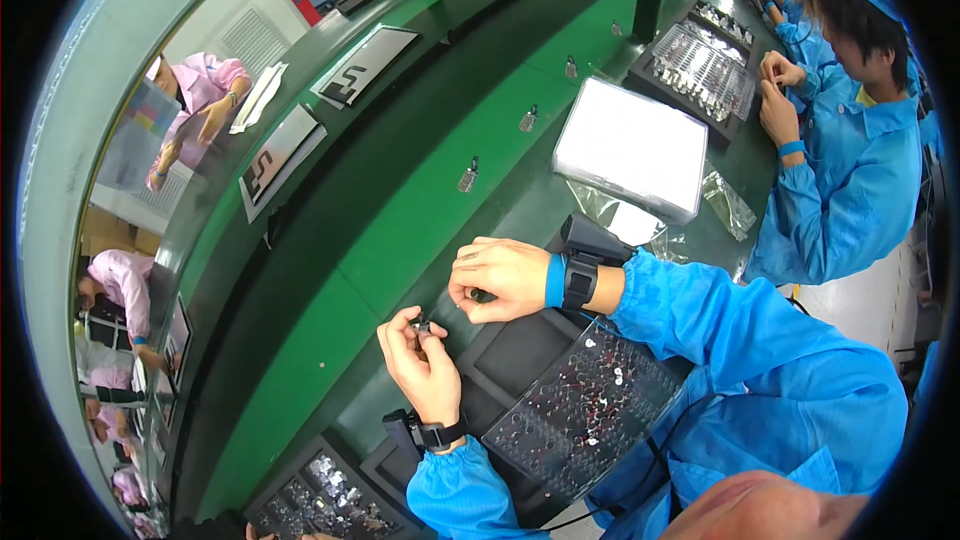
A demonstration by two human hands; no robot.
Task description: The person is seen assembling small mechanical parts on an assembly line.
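Observation:
My left hand (424, 372) is closed, with a small dark part (423, 328) pinched between thumb and fingers. Just to the right, my right hand (505, 278) curls its fingers around a small black piece (483, 295), which is mostly hidden beneath the palm. The hands are close together but apart, above the edge of the green work line. Under and beside them lies a black compartment tray (525, 352). Nearer to my body, a transparent tray (560, 420) holds many tiny dark, red and silvery parts. Both wrists wear black strapped devices.
Small parts (468, 174) lie spaced along the green belt (400, 250). A white box (632, 145) and plastic bags (728, 205) sit at the right, before a co-worker (850, 140) with a parts tray (700, 75). Another filled tray (325, 500) stands at the lower left.

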